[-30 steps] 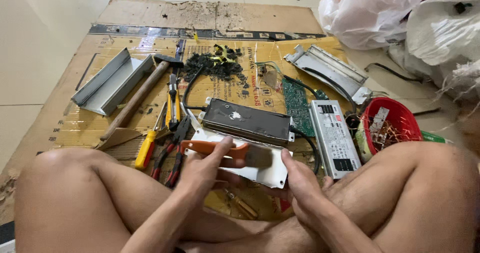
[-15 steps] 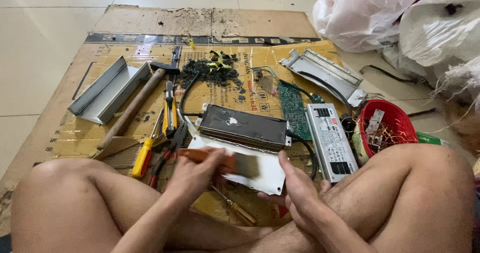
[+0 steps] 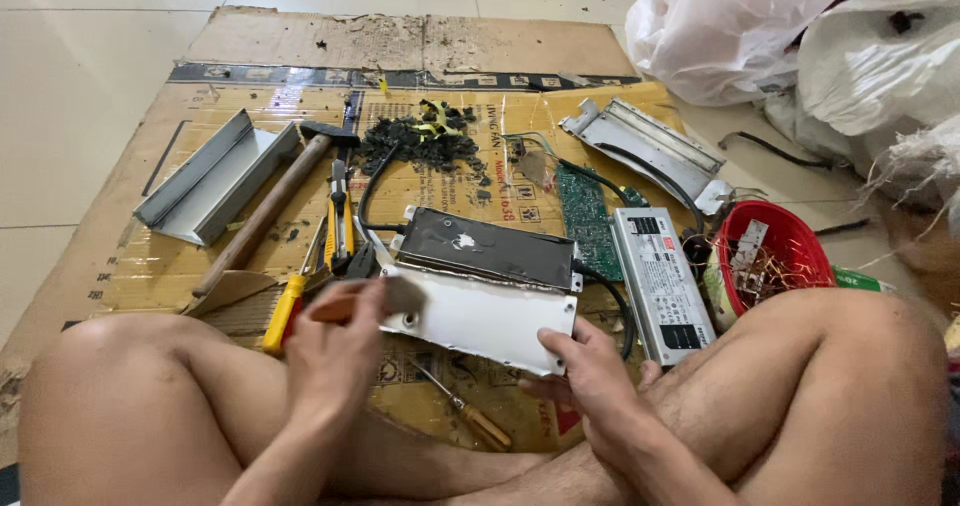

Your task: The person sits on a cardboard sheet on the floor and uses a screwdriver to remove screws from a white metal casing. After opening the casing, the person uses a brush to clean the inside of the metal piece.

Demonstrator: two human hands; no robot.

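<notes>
In the head view a person sits cross-legged on flattened cardboard (image 3: 300,166). The left hand (image 3: 335,351) is closed round the orange-brown handle of a flat-bladed tool (image 3: 385,296), blurred, whose blade lies at the near left edge of a white metal plate (image 3: 480,321). The right hand (image 3: 590,376) grips the plate's near right corner, thumb on top and fingers beneath. Just beyond the plate, touching it, sits a black potted block (image 3: 485,248) with a black cable running far-left.

Right of the block lie a green circuit board (image 3: 585,221) and a silver power-supply case (image 3: 658,281). At the right, near the knee, a red bowl (image 3: 800,231) holds thin copper-coloured wires and a small grey part. On the left lie a hammer (image 3: 265,211), pliers (image 3: 340,226) and an open grey metal channel (image 3: 215,176). A screwdriver (image 3: 460,416) rests between the legs.
</notes>
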